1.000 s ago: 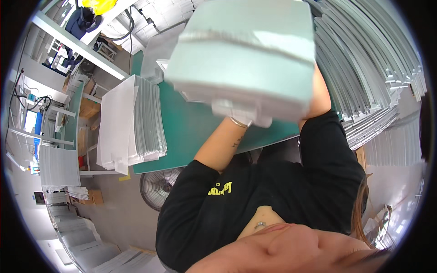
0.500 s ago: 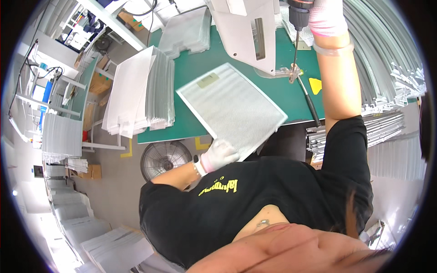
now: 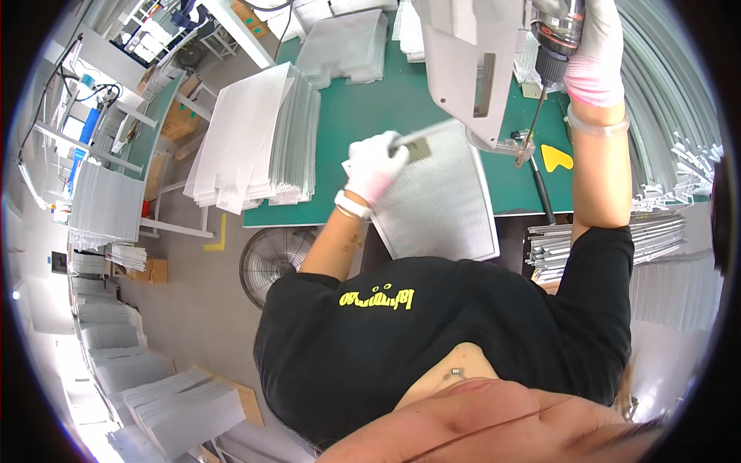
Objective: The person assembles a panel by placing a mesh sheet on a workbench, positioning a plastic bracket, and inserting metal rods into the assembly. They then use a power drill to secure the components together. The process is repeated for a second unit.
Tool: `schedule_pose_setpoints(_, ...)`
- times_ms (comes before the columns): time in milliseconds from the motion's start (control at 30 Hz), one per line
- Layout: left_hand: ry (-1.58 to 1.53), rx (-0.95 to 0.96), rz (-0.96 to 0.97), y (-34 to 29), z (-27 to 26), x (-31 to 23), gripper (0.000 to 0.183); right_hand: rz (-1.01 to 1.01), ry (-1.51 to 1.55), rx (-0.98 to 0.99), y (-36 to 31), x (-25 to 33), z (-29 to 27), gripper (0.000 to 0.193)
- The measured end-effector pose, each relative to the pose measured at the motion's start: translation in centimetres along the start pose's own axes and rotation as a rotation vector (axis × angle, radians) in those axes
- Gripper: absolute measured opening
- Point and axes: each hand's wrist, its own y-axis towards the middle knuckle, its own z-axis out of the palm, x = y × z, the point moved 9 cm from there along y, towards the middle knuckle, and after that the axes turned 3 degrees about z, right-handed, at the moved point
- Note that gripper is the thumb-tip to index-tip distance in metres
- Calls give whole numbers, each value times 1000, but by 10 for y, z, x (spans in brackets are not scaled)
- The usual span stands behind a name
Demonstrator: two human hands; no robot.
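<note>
My left hand (image 3: 376,167), in a white glove, is closed on the far left corner of a framed mesh panel (image 3: 440,204). The panel is tilted and reaches over the front edge of the table toward my body; a small tan label (image 3: 417,150) lies near its far edge. My gloved right hand (image 3: 600,50) grips a power drill (image 3: 559,38) upright, long bit pointing down. The bit's tip is at a small clear fixture (image 3: 522,149) under the grey machine arm (image 3: 472,69), right of the panel. Part of the right hand is cut off by the upper edge.
A stack of mesh sheets (image 3: 255,139) stands on the green table (image 3: 355,108), with another stack (image 3: 343,46) behind. A yellow piece (image 3: 556,158) and a black-handled tool (image 3: 543,193) lie right of the fixture. Long strips (image 3: 656,92) fill the right side. A floor fan (image 3: 278,258) stands below.
My left hand has moved from the panel's near edge to its far left corner. The panel has turned and come closer to the fixture. The right hand still holds the drill over the fixture.
</note>
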Motion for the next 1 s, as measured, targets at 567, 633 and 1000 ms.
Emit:
schedule_pose_setpoints(567, -222, -99, 477, -83, -16, -164, 37, 32, 129, -201, -71, -35, -7, 53)
schedule_pose_setpoints(633, -222, -71, 476, -82, -15, -165, 37, 34, 129, -249, -71, -30, -4, 53)
schedule_pose_setpoints(1000, -263, 50, 493, -87, -1, -160, 35, 112, 16, -273, -123, -72, -61, 36)
